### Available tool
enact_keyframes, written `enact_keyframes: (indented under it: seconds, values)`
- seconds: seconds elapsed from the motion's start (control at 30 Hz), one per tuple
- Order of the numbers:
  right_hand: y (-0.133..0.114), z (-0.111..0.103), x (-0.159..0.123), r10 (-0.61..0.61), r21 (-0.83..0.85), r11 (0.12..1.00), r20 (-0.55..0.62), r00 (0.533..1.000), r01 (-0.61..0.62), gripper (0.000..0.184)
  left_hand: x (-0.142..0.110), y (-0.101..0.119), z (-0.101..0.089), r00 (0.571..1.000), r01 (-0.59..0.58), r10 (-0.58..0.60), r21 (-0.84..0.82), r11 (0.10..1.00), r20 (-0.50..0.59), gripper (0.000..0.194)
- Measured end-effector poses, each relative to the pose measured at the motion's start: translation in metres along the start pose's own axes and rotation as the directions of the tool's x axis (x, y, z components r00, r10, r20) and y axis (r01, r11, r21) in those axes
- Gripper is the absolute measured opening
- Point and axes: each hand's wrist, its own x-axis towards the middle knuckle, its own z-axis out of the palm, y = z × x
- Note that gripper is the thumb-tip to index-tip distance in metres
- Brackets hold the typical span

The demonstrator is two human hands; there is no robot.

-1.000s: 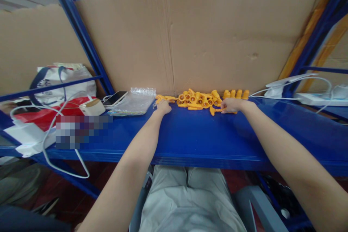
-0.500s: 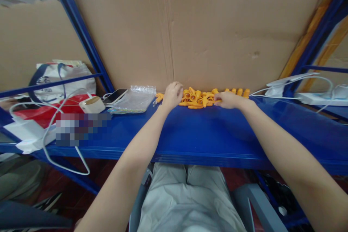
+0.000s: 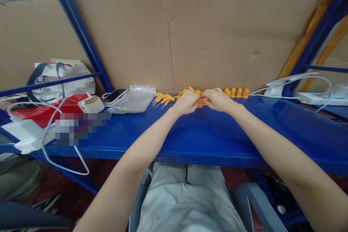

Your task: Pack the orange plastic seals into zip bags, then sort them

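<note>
My left hand (image 3: 187, 102) and my right hand (image 3: 215, 99) meet fingertip to fingertip over the middle of a blue shelf top (image 3: 212, 130). Both have curled fingers, and a small orange plastic piece (image 3: 203, 99) shows between them; its shape is mostly covered. Behind my left hand part of a pile of orange pieces (image 3: 190, 90) peeks out. Left of that hand lie orange branched figures (image 3: 164, 98) with thin silvery chains (image 3: 157, 104) trailing toward me. Right of my right hand stands a row of several orange knob-shaped pieces (image 3: 236, 92) against the cardboard.
A clear plastic bag stack (image 3: 133, 101), a phone (image 3: 115, 96), a white-and-gold box (image 3: 91, 104), a red bag (image 3: 54, 107) and white chargers with cables (image 3: 29, 130) fill the left side. A cardboard wall (image 3: 206, 32) closes the back. White cables and a power strip (image 3: 312, 98) lie right.
My left hand has moved right and nearer, and my right hand has come left, so they now meet. The figures with chains on the left are more exposed; the pile is largely covered.
</note>
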Motion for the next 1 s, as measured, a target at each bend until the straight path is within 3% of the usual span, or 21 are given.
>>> enact_keyframes:
  seconds: [0.1,0.4,0.53,0.77,1.0]
  values:
    - [0.001,0.002,0.0,0.068,-0.004,0.998,0.019,0.998,-0.068,0.022,0.0,0.001,-0.003,1.0,0.009,-0.009,0.001,1.0,0.005,0.028]
    - [0.0,-0.001,-0.001,0.06,0.004,0.998,0.121,0.991,-0.061,0.013,-0.002,0.005,-0.008,0.995,0.073,-0.07,-0.038,0.997,0.067,0.027]
    - [-0.001,-0.001,0.0,0.078,-0.001,0.997,0.119,0.99,-0.078,0.017,0.0,0.007,-0.01,0.993,0.077,-0.072,-0.046,0.996,0.094,0.03]
    - [0.0,0.007,0.001,0.065,0.055,0.995,0.227,0.972,-0.079,0.024,-0.001,0.005,-0.01,0.985,0.077,-0.071,-0.035,0.996,0.154,0.029]
    - [-0.009,-0.008,-0.001,0.117,-0.037,0.993,0.262,0.958,-0.111,0.024,-0.001,0.002,-0.009,0.985,0.116,-0.098,-0.125,0.985,0.141,0.033]
